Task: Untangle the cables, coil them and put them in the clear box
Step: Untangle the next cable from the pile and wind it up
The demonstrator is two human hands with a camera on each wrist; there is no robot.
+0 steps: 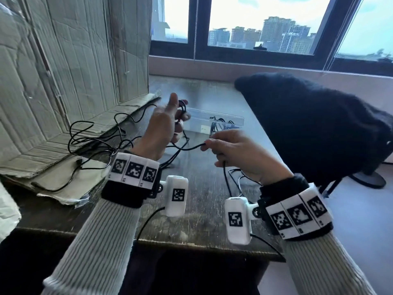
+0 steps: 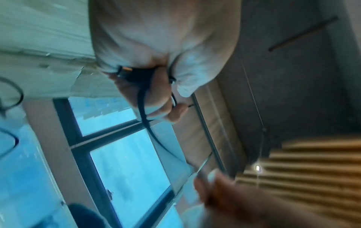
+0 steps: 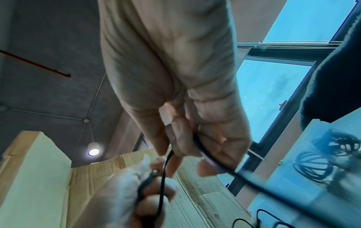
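We work near the table's (image 1: 197, 231) right edge, our hands apart above it. Our left hand (image 1: 163, 126) curls round small loops of a black cable (image 1: 187, 148); our right hand (image 1: 236, 154) pinches its stretched length. The clear box (image 1: 200, 122) sits just behind, two coils inside. Cardboard (image 1: 63, 81) crowds the left, a dark fleece (image 1: 314, 124) the right. Loose cable (image 1: 91, 141) tangles over the cardboard.

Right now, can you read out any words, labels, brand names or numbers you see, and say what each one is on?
No readable words, brands or numbers.
Wrist bands and wrist cameras: black-and-white square code patterns, with tiny marks beneath them too small to read.
Clear box: a small white label, too blurred to read.
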